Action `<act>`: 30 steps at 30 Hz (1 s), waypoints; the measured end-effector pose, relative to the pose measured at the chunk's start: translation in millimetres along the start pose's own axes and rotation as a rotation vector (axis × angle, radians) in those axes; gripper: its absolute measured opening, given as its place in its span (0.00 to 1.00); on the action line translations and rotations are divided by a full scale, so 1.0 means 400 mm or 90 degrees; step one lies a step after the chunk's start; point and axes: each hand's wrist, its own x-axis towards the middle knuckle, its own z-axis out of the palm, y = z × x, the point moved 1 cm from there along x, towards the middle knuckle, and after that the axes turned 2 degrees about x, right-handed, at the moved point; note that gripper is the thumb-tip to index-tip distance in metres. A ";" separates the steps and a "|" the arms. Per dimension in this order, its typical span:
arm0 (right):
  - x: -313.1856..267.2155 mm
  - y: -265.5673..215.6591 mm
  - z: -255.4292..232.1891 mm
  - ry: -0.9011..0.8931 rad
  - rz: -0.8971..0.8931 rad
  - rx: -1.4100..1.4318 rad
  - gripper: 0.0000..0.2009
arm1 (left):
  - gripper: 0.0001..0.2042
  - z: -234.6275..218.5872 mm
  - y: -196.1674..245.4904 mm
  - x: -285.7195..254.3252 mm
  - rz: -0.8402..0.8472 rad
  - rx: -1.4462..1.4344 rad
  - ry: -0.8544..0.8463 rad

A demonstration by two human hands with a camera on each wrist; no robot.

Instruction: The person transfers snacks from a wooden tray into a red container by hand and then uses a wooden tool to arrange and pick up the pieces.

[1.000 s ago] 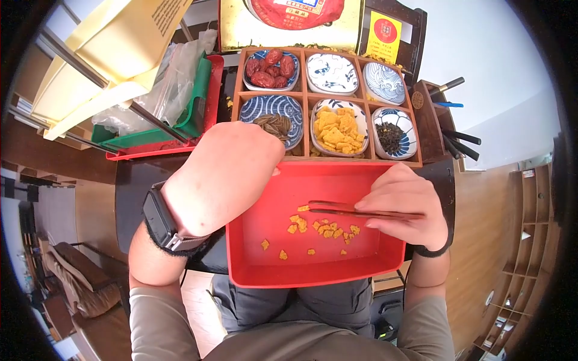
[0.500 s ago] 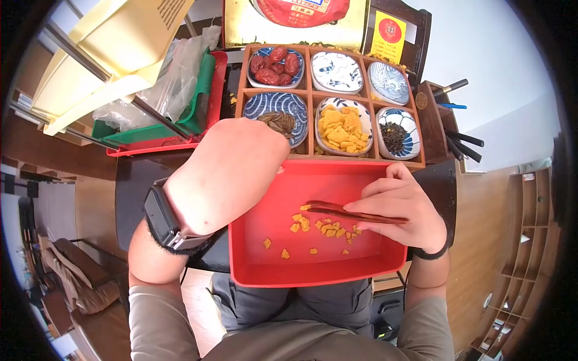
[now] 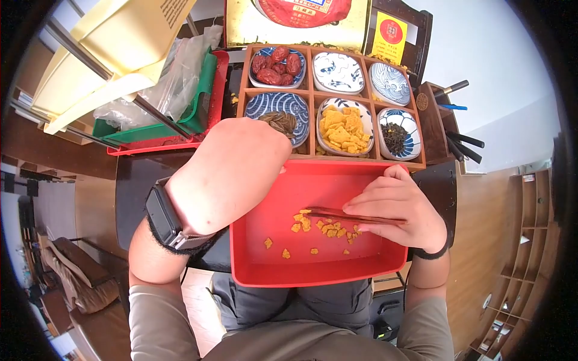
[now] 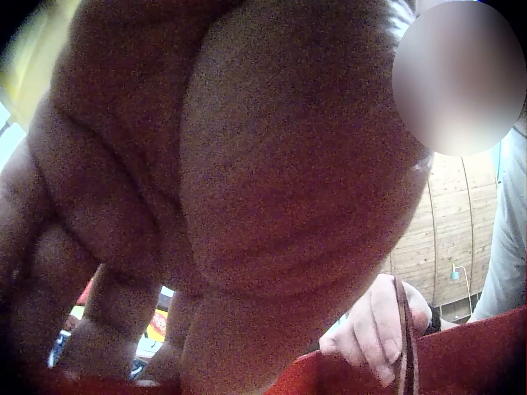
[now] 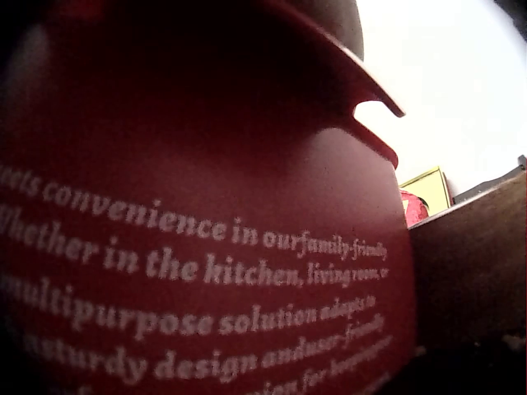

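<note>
My left hand [image 3: 232, 168] grips the back left edge of the red tray [image 3: 325, 274]; the head view hides most of its fingers. Seen from the left wrist, the palm [image 4: 272, 164] looms close, with fingers pointing down to a red edge. Above the tray, my right hand [image 3: 400, 207] pinches dark brown tweezers [image 3: 355, 216] between thumb and fingers. Their tips touch or nearly touch a small yellow piece [image 3: 305, 212] beside a little cluster. Several more yellow pieces [image 3: 330, 228] lie scattered on the tray floor. The tray's printed outer wall [image 5: 206, 271] fills much of the right wrist view.
Behind the tray stands a wooden compartment box [image 3: 310, 120] with patterned dishes of red dates [image 3: 280, 67], yellow pieces [image 3: 346, 129] and dark leaves [image 3: 394, 138]. A green bin [image 3: 201, 102] is at left, a wooden holder with pens [image 3: 430, 120] at right.
The tweezers' prongs have come together, and their tips have moved slightly down towards the cluster of yellow pieces. My left hand keeps its place at the tray, with the view shifted a little.
</note>
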 end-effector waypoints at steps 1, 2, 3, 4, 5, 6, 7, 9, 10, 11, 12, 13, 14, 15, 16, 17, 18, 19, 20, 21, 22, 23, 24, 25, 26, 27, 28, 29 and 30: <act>0.000 0.001 0.000 -0.001 -0.003 0.002 0.16 | 0.08 0.000 0.000 0.000 0.001 0.001 -0.001; -0.001 0.002 -0.001 -0.002 -0.009 -0.004 0.16 | 0.08 0.001 0.000 0.000 0.001 0.001 0.000; -0.002 0.004 -0.002 -0.003 -0.015 -0.010 0.16 | 0.08 0.001 -0.001 0.000 0.001 0.001 0.001; -0.002 0.004 -0.003 -0.004 -0.021 -0.015 0.15 | 0.08 0.001 -0.001 0.000 0.001 0.001 0.002; -0.002 0.004 -0.003 -0.001 -0.022 -0.015 0.15 | 0.08 0.001 -0.001 0.000 0.000 0.001 0.000; -0.002 0.003 -0.003 0.002 -0.023 -0.015 0.15 | 0.08 0.000 0.000 0.000 -0.001 0.001 -0.001; -0.002 0.003 -0.004 0.005 -0.025 -0.015 0.15 | 0.08 -0.001 0.000 0.000 -0.002 0.001 -0.003; -0.003 0.004 -0.004 0.004 -0.021 -0.013 0.14 | 0.09 -0.002 0.000 0.000 -0.002 0.002 -0.005; -0.003 0.005 -0.005 0.004 -0.019 -0.012 0.14 | 0.09 -0.002 0.000 0.000 -0.002 0.003 -0.007; -0.004 0.006 -0.003 0.010 -0.020 -0.011 0.15 | 0.09 -0.001 -0.001 0.000 -0.001 0.005 -0.007; -0.004 0.009 -0.001 0.015 -0.021 -0.011 0.15 | 0.09 0.001 -0.001 -0.001 0.000 0.008 -0.007; -0.005 0.010 0.001 0.021 -0.021 -0.010 0.15 | 0.09 0.002 -0.001 -0.001 0.000 0.010 -0.007; -0.004 0.009 0.000 0.022 -0.023 -0.013 0.16 | 0.09 0.001 -0.001 -0.001 0.002 0.010 -0.004; -0.003 0.008 -0.002 0.023 -0.024 -0.015 0.16 | 0.09 0.001 -0.001 -0.002 0.004 0.009 -0.001; -0.002 0.006 -0.004 0.024 -0.025 -0.017 0.16 | 0.09 0.001 -0.001 -0.002 0.005 0.008 0.002; -0.003 0.004 -0.005 0.029 -0.018 -0.002 0.16 | 0.08 0.001 -0.001 -0.002 0.006 0.007 0.002; -0.004 0.002 -0.005 0.035 -0.011 0.013 0.16 | 0.08 0.001 0.000 -0.002 0.006 0.005 0.003; -0.004 0.000 -0.005 0.040 -0.005 0.028 0.17 | 0.08 0.001 0.000 -0.002 0.006 0.003 0.004; -0.003 0.000 -0.006 0.030 -0.010 0.027 0.17 | 0.08 0.001 -0.001 -0.003 0.008 0.001 0.006; 0.000 -0.001 -0.006 0.019 -0.015 0.026 0.18 | 0.08 0.002 -0.002 -0.003 0.010 -0.001 0.008; 0.001 -0.001 -0.005 0.008 -0.020 0.025 0.19 | 0.08 0.002 -0.003 -0.003 0.011 -0.003 0.009; 0.002 -0.001 -0.004 0.003 -0.024 0.022 0.19 | 0.08 0.002 -0.003 -0.003 0.011 -0.001 0.008; 0.002 0.000 -0.002 -0.001 -0.028 0.020 0.20 | 0.08 0.003 -0.003 -0.003 0.011 0.001 0.008; 0.002 0.001 -0.001 -0.006 -0.032 0.017 0.21 | 0.08 0.003 -0.003 -0.003 0.011 0.003 0.007; 0.003 0.000 0.000 -0.011 -0.025 0.015 0.20 | 0.08 0.003 -0.003 -0.003 0.010 0.005 0.005; 0.005 -0.001 0.000 -0.016 -0.018 0.013 0.20 | 0.08 0.003 -0.002 -0.002 0.009 0.008 0.003; 0.006 -0.002 0.000 -0.020 -0.011 0.010 0.20 | 0.08 0.002 -0.002 -0.002 0.008 0.010 0.001; 0.006 -0.002 -0.001 -0.022 -0.010 0.002 0.20 | 0.08 0.003 -0.002 -0.003 0.008 0.009 0.000; 0.005 -0.002 -0.003 -0.024 -0.009 -0.006 0.20 | 0.08 0.003 -0.001 -0.003 0.008 0.007 -0.002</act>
